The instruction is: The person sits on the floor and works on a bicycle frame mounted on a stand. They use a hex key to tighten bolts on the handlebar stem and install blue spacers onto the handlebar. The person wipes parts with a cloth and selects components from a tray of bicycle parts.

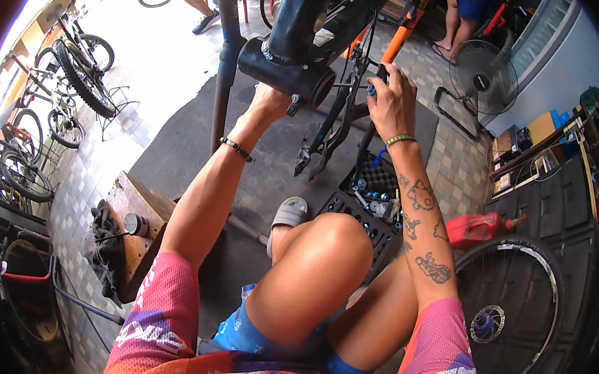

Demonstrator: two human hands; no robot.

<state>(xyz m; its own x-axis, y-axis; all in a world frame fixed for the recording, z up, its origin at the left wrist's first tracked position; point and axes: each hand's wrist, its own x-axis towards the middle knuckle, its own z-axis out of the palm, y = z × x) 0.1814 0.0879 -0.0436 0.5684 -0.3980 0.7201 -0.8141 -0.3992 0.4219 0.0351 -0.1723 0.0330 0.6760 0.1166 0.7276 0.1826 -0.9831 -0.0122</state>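
Before us, above the dark mat (180, 142), is the black bicycle frame (300, 22), its smooth, thick tube meeting a round, open-ended shell (273, 70) (a lumpy weld marks the joint). Our left hand (271, 102) is partly hidden behind the shell, so we cannot tell its grip; our right hand (395, 101) bends its fingers around a small dark piece (382, 72).

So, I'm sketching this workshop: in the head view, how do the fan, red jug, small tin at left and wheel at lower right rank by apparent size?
Largest to smallest:
1. Wheel
2. Fan
3. Red jug
4. Small tin
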